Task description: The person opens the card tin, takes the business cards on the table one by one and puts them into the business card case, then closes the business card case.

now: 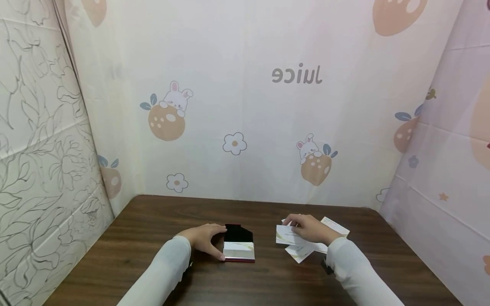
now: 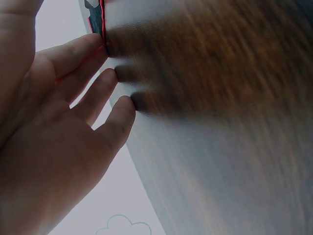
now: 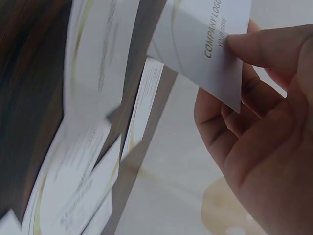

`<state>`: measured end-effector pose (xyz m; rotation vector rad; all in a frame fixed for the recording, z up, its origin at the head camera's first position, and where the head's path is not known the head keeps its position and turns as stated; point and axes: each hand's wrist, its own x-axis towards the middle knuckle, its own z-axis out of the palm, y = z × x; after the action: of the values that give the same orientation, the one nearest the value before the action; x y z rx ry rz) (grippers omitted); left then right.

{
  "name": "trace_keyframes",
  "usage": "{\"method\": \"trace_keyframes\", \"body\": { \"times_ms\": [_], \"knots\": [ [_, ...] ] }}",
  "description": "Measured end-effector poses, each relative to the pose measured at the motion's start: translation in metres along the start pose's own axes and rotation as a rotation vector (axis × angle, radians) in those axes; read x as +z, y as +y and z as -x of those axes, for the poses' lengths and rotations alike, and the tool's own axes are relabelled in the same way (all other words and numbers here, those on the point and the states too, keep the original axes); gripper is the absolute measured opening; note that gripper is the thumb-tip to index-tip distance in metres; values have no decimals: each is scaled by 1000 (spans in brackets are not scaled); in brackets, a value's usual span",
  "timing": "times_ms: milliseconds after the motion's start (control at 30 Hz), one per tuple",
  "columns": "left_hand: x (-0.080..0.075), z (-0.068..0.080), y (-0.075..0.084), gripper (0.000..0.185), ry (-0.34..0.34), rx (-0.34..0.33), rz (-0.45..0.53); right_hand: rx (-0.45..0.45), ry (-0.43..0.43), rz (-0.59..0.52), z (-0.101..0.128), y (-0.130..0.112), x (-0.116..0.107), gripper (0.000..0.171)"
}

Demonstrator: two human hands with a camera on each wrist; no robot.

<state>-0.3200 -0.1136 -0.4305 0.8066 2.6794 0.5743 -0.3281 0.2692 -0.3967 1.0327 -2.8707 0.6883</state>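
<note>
A business card case (image 1: 239, 254) lies unfolded on the table, with a black inner lid, a red edge and white card inside its silver base. My left hand (image 1: 204, 239) holds it at the left side, thumb at the front corner and index finger by the lid. In the left wrist view, other fingertips of the left hand (image 2: 83, 107) rest on the tabletop. Between thumb and fingers, my right hand (image 1: 311, 229) pinches a white business card (image 1: 287, 235); its lettering "COMPANY LOGO" shows in the right wrist view. Several loose business cards (image 1: 298, 253) lie overlapping beneath that hand.
The dark wooden table (image 1: 164, 278) ends at a patterned curtain (image 1: 245, 178) behind. More curtain hangs along the left and right sides. One loose card (image 1: 336, 226) sticks out to the right of the spread, beside the right wrist.
</note>
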Motion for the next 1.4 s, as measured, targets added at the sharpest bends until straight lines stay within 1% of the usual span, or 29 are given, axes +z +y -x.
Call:
{"method": "trace_keyframes", "body": {
  "times_ms": [167,267,400,500,600,767,900,1067,1400],
  "knots": [
    [-1,0,2,91,-1,6,1,-4,4,-27,-16,-13,12,28],
    [-1,0,3,91,2,7,-2,-24,10,-48,-26,-19,20,26],
    [1,-1,2,91,6,9,-6,-41,5,-75,-39,-28,33,26],
    [1,-2,0,92,6,11,-11,-35,4,-94,-51,-37,44,26],
    [1,-3,-2,92,3,12,-17,-51,8,-117,-62,-46,53,25],
    [-1,-3,-2,92,-4,16,-18,-88,1,-122,-76,-60,66,22],
    [-2,-4,-3,92,-7,15,-22,-96,-14,-122,-83,-68,74,20],
    [-2,-4,-4,94,-14,9,-19,-75,-29,-124,-87,-73,80,20],
    [-4,-5,-6,95,-15,14,-11,-71,-17,-129,-92,-78,85,17]
  ]
}}
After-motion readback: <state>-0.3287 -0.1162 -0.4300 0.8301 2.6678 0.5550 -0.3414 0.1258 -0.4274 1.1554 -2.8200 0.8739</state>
